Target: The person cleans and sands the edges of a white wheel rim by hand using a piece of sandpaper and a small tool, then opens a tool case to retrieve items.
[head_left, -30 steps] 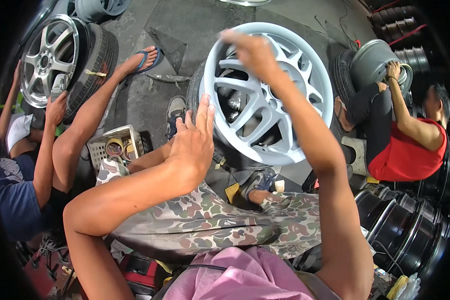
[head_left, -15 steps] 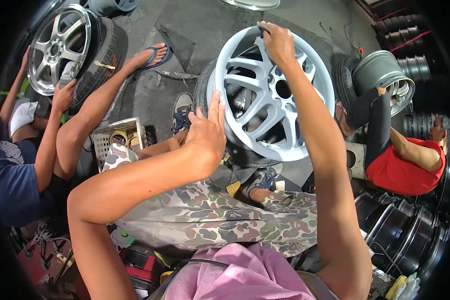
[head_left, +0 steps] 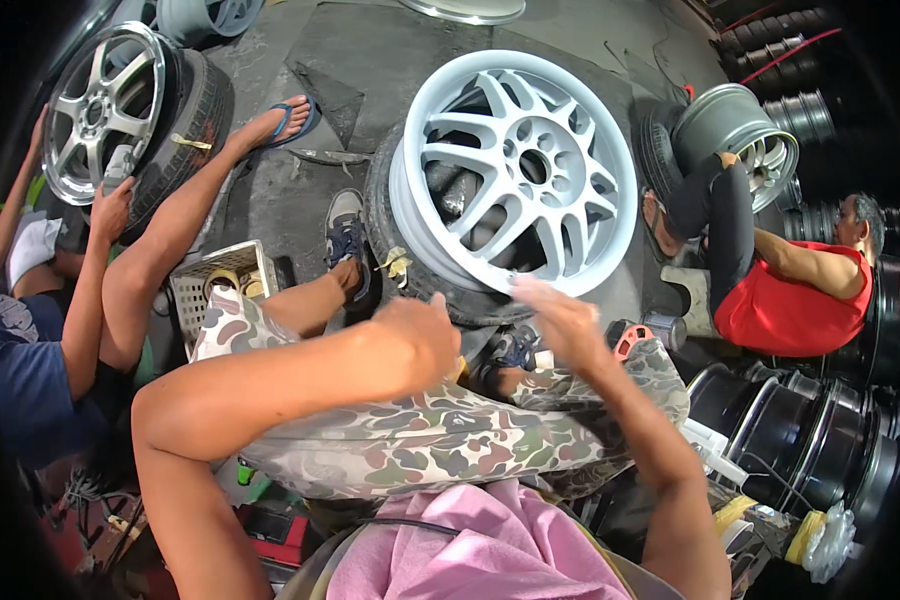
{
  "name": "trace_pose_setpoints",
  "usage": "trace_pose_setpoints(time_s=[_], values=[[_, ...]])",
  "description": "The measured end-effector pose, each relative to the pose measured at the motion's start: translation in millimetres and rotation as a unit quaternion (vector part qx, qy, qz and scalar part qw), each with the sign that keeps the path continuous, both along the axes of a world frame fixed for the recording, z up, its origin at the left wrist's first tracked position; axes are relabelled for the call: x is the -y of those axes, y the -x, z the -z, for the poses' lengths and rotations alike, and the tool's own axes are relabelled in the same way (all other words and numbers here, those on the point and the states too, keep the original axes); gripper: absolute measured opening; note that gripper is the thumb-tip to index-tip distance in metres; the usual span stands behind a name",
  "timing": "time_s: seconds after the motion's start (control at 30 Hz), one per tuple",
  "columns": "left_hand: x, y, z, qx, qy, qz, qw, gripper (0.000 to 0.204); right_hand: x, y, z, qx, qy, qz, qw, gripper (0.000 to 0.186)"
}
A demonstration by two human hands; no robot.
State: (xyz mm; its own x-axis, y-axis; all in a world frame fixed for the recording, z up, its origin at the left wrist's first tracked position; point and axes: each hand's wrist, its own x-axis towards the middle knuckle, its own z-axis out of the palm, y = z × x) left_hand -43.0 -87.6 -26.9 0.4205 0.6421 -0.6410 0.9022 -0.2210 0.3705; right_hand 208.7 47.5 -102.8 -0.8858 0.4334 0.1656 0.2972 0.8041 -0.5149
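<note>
A pale grey-white wheel rim with many split spokes lies tilted in front of me, resting on a black tire. My left hand hovers above my camouflage trousers, short of the wheel's near side. It looks curled, but motion smears its fingers. At the near edge of the wheel rim is my right hand, also blurred, its fingertips by the lip. Whether it touches the lip or holds anything, I cannot make out.
At left a person holds a silver six-spoke wheel beside a tire. A cream plastic crate stands by my left leg. On the right sits a person in red near a grey wheel. Several dark rims are stacked at lower right.
My right hand has come from the rim's far edge, where it gripped something dark, down to the near edge. My left hand has left the rim's left side and dropped toward my lap.
</note>
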Motion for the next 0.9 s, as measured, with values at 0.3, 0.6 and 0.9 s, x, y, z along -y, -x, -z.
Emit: trace_pose_setpoints(time_s=[0.3,0.6,0.9], values=[[-49,52,-18,0.063,-0.221,-0.185,0.955,0.04,-110,-71,-89,-0.031,0.225,0.307,0.924,0.029],[-118,65,0,0.021,-0.316,-0.214,0.924,0.043,-114,-77,-55,-0.187,0.452,0.341,0.803,0.018],[-174,84,48,-0.011,-0.376,-0.266,0.887,0.061,-91,-88,-35,-0.043,0.466,0.36,0.807,0.027]])
